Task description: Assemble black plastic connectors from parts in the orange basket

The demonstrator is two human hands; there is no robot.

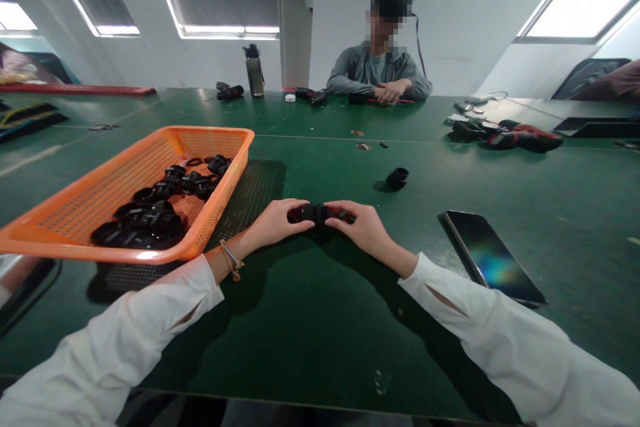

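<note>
Between my two hands, just above the green table [320,333], is a black plastic pipe fitting [315,213]. My left hand [283,221] grips its left end between thumb and fingers. At the other end, my right hand [357,223] pinches it the same way. My fingers partly cover the fitting, and I cannot tell whether it is one piece or two joined. A loose black fitting [397,178] lies on the table beyond my right hand. To the left stands an orange basket [110,163] with several black fittings [150,217] heaped inside.
A smartphone [493,257] lies right of my right hand. Across the table sits a person [380,67] with folded hands. A dark bottle [255,72], a power tool [313,96] and red-black tools [523,137] rest farther back. The table's front edge runs near my body.
</note>
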